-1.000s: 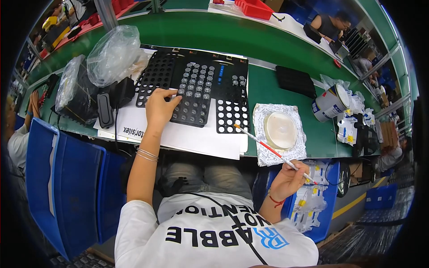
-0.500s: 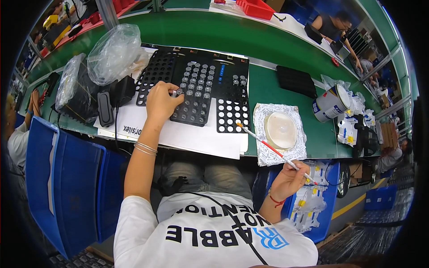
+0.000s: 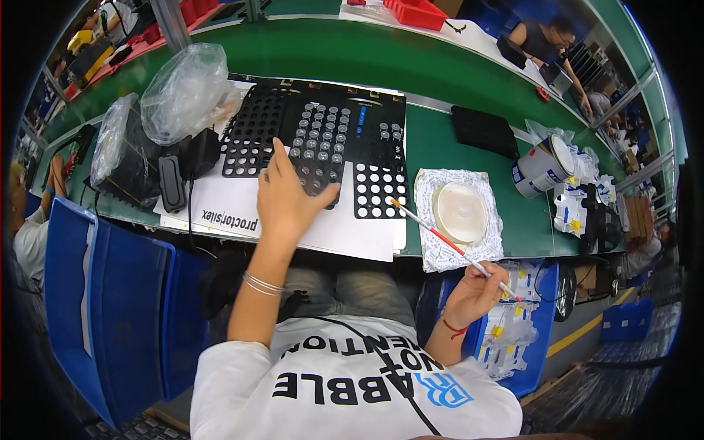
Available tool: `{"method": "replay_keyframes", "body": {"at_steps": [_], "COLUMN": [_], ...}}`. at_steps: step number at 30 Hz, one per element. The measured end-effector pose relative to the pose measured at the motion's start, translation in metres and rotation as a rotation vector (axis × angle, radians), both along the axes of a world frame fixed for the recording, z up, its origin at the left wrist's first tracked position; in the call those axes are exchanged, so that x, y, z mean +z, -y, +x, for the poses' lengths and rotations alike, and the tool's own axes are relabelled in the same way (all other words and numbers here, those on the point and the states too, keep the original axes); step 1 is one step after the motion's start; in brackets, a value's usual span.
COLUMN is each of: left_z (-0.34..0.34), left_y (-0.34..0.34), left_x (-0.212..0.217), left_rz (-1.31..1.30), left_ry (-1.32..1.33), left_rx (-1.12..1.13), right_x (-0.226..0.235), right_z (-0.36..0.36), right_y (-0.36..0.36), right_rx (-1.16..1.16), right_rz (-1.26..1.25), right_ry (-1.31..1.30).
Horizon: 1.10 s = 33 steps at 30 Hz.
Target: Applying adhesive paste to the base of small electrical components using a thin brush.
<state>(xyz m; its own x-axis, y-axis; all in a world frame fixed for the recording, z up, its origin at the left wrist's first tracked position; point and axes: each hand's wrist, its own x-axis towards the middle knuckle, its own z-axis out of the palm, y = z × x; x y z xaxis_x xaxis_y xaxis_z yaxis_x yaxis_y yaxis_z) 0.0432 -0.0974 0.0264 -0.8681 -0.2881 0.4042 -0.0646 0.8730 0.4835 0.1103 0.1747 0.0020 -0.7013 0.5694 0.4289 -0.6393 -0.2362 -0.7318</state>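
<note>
My left hand (image 3: 288,199) lies over the lower left part of a black tray (image 3: 340,170) filled with rows of small round clear pieces (image 3: 323,135). Its fingers and thumb are spread across the tray's width; whether they touch it is unclear, and some rows are covered. My right hand (image 3: 475,290) holds a thin paintbrush (image 3: 444,239) with a red and white handle. The bristles point up and left, near the holed part of a black panel (image 3: 389,165). Beside the brush, a shallow round dish (image 3: 461,213) of pale material sits on crumpled printed paper (image 3: 433,257).
A black holed tray (image 3: 253,123) adjoins on the left, by a plastic bag (image 3: 183,92) and a black adapter (image 3: 202,149). On the right stand a paint can (image 3: 541,170) and a black foam block (image 3: 484,130). Blue bins (image 3: 110,308) flank my lap. Other people work beyond.
My left hand has left its pinch at the tray's left side, moved right and nearer to me, and spread its fingers. The right hand and brush have stayed nearly still.
</note>
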Motion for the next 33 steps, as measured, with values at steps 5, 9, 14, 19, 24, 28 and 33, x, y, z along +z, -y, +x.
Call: {"method": "replay_keyframes", "body": {"at_steps": [5,9,14,19,24,28,33], "left_z": [0.001,0.001,0.004,0.006,0.006,0.006,0.003], "left_y": [-0.016,-0.020,-0.019,-0.020,-0.020,-0.021,-0.035], "left_x": [-0.016,-0.016,-0.016,-0.015,-0.018,-0.021,-0.001], "left_rz": [-0.066,-0.005,0.029,0.049,0.026,0.028,-0.078], "left_ry": [-0.056,0.033,0.026,0.049,0.074,0.049,-0.192], "left_rx": [0.049,0.119,0.131,0.138,0.154,0.144,0.073], "right_x": [0.001,0.001,0.002,0.001,0.003,0.003,0.003], "right_z": [0.001,0.002,0.001,0.000,0.000,0.000,0.000], "right_y": [-0.003,-0.004,-0.003,-0.004,-0.003,-0.007,-0.014], "right_rx": [0.077,0.033,0.022,0.018,0.003,0.016,-0.022], "right_rz": [0.020,-0.008,-0.028,0.021,0.011,0.014,0.013], "right_ry": [-0.021,-0.012,-0.014,-0.022,-0.021,-0.024,-0.026]}}
